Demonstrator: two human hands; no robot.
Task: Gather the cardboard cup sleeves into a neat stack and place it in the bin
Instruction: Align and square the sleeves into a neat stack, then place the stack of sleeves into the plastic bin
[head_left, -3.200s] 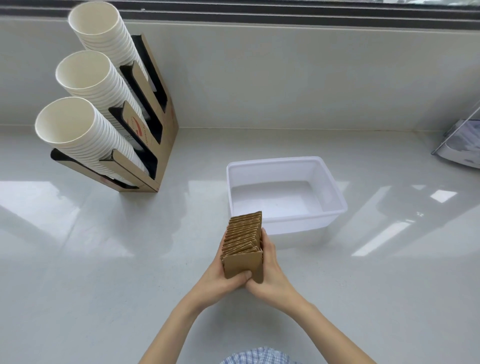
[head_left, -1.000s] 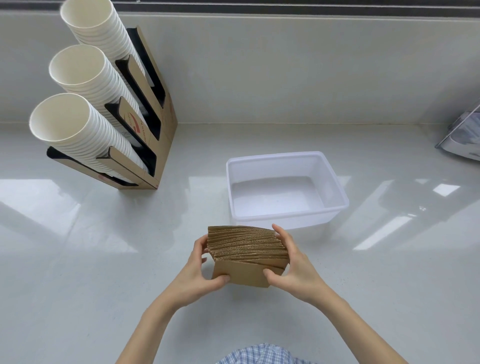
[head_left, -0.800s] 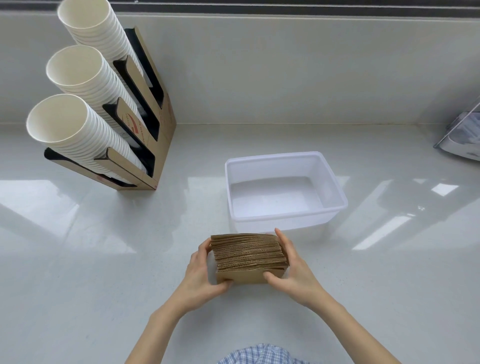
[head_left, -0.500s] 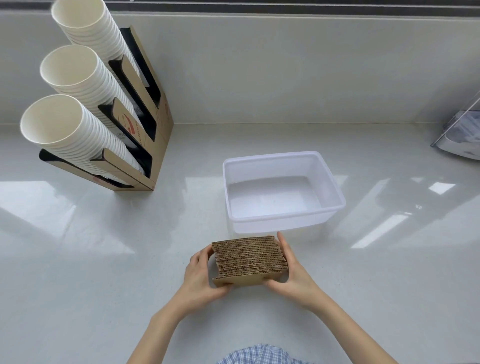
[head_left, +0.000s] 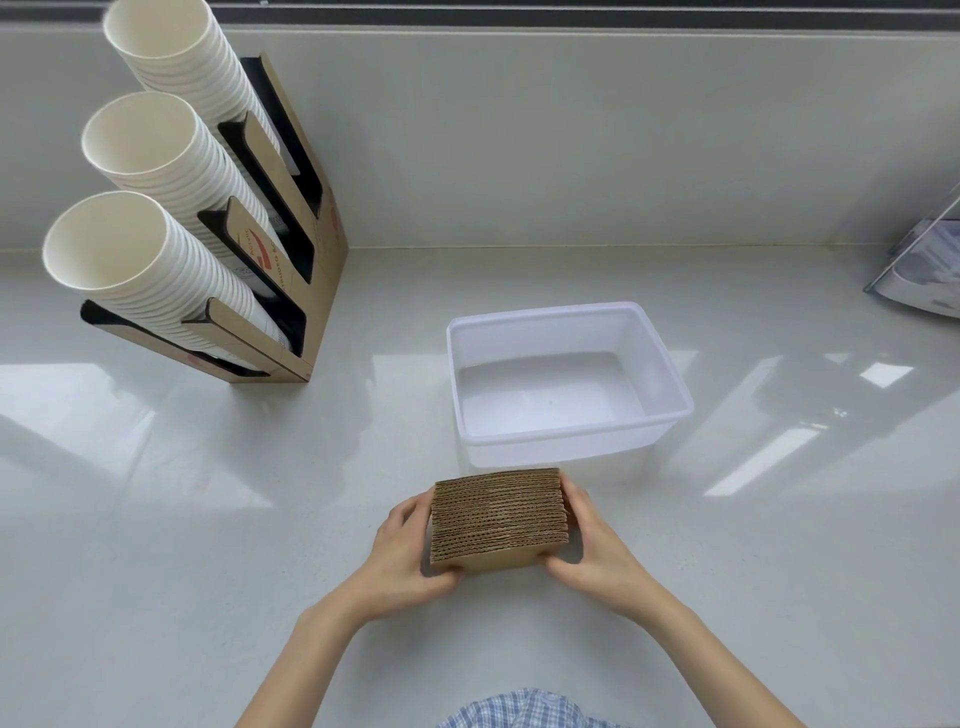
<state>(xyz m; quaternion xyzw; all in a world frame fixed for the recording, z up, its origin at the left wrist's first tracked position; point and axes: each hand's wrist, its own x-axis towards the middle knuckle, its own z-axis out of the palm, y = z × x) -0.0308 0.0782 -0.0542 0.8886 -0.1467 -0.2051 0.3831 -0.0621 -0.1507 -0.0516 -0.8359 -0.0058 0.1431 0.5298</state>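
Observation:
A neat stack of brown corrugated cardboard cup sleeves stands on edge on the white counter, just in front of the bin. My left hand presses its left end and my right hand presses its right end, so both hands clamp the stack between them. The bin is a translucent white plastic tub with nothing inside, directly behind the stack.
A cardboard dispenser holding three slanted rows of white paper cups stands at the back left against the wall. A clear-lidded object sits at the right edge. The glossy white counter spreads around the hands.
The stack was turned from end-on to sideways, then lowered and squared up between my hands near the counter in front of the bin.

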